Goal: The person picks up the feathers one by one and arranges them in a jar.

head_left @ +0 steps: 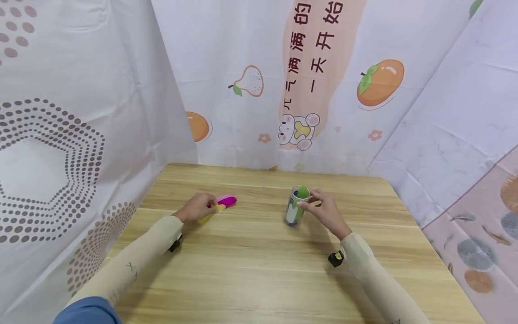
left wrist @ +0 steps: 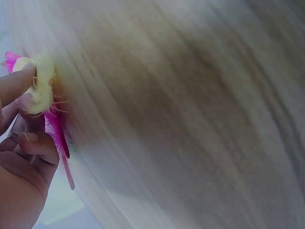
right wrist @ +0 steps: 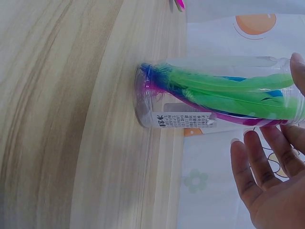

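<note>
My left hand point(head_left: 198, 207) pinches a yellow feather point(left wrist: 45, 88) low over the table's left part. Bright pink feathers point(head_left: 227, 202) lie right beside it; in the left wrist view, pink point(left wrist: 56, 131) shows past the fingers, and I cannot tell whether they grip it too. A clear plastic jar point(head_left: 292, 215) stands upright on the table, right of centre. Inside are green feathers point(right wrist: 228, 98), blue feathers point(right wrist: 164, 78) and a magenta feather point(right wrist: 214, 114). My right hand point(head_left: 325, 213) holds the jar near its rim between thumb and fingers, other fingers spread.
The wood-grain table point(head_left: 251, 270) reaches back to a white printed curtain point(head_left: 226, 40). More patterned cloth point(head_left: 52, 162) hangs along the left, and another sheet point(head_left: 465, 148) borders the right. A white printed label point(right wrist: 183, 119) is on the jar's side.
</note>
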Demonstrator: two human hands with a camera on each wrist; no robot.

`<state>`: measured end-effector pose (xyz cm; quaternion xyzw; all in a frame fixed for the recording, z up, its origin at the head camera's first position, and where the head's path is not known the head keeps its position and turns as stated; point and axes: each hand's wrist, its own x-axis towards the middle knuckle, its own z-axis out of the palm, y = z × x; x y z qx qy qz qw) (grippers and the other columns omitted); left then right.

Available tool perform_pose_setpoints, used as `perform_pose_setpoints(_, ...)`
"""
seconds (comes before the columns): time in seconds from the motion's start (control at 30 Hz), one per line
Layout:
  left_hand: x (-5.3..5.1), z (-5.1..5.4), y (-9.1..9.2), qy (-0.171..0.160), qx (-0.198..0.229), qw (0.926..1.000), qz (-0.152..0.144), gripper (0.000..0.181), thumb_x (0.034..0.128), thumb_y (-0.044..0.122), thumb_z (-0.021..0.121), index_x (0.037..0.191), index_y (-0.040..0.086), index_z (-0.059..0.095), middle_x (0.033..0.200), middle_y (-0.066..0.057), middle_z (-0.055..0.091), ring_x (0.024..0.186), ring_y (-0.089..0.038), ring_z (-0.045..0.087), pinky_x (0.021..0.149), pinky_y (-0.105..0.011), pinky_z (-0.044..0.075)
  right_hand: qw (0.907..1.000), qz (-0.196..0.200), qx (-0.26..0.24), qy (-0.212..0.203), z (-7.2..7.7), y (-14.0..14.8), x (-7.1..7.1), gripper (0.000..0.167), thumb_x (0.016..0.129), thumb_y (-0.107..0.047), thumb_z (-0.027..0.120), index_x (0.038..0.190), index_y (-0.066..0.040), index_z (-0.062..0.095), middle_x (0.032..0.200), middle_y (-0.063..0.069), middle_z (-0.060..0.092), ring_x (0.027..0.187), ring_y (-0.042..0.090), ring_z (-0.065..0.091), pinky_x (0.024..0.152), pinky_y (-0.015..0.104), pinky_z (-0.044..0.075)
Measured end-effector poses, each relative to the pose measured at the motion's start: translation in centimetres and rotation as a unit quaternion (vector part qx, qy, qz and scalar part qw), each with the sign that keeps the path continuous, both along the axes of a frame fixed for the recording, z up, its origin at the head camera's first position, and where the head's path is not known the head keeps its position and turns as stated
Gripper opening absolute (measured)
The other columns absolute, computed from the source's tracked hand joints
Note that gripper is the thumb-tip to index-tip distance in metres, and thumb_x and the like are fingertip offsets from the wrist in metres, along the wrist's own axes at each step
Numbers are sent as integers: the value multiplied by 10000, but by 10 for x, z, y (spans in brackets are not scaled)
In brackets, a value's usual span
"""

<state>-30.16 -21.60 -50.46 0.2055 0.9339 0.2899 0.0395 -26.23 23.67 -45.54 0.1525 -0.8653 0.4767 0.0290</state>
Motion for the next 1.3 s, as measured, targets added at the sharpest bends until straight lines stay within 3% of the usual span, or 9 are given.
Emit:
perform_pose_setpoints(0.3,2,6,-2,91,125,9999,-49,40,956,90,735,946,52,730,886,-13,711,835,-165,657,784,-392,560,10000,10,54,12,1,0,-1,618,916,-510,752,1433,-201,615,1262,5,629,1105,232,599,913,473,519)
perform_pose_setpoints(0.47,1,10,-2,216,175,9996,-102,91,968,71,710,1010,3,753,916,-47,733,846,-178,677,774,-388,574,10000,30,44,57,0,0,-2,626,913,-513,755,1440,-209,610,1274,6,628,1110,243,600,914,481,522)
perform_pose_setpoints(0.63,1,15,-1,281,251,9992,-134,105,984,104,694,981,16,750,885,-35,728,819,-159,668,755,-382,567,10000,10,63,38,0,0,-2,630,910,-527,751,1441,-219,610,1277,1,624,1113,246,600,918,489,521)
perform_pose_setpoints(1.03,5,31,8,84,361,9991,190,91,976,145,697,963,72,750,863,6,707,798,-141,642,718,-333,534,10000,30,27,34,-2,1,-2,632,911,-524,752,1443,-215,607,1264,5,621,1113,245,601,918,486,521)
perform_pose_setpoints(1.3,5,41,16,243,320,9991,153,115,981,196,704,962,89,740,896,10,719,850,-144,658,763,-364,540,10000,14,21,51,-3,1,-2,633,908,-523,755,1432,-196,617,1265,10,624,1114,250,603,920,493,522)
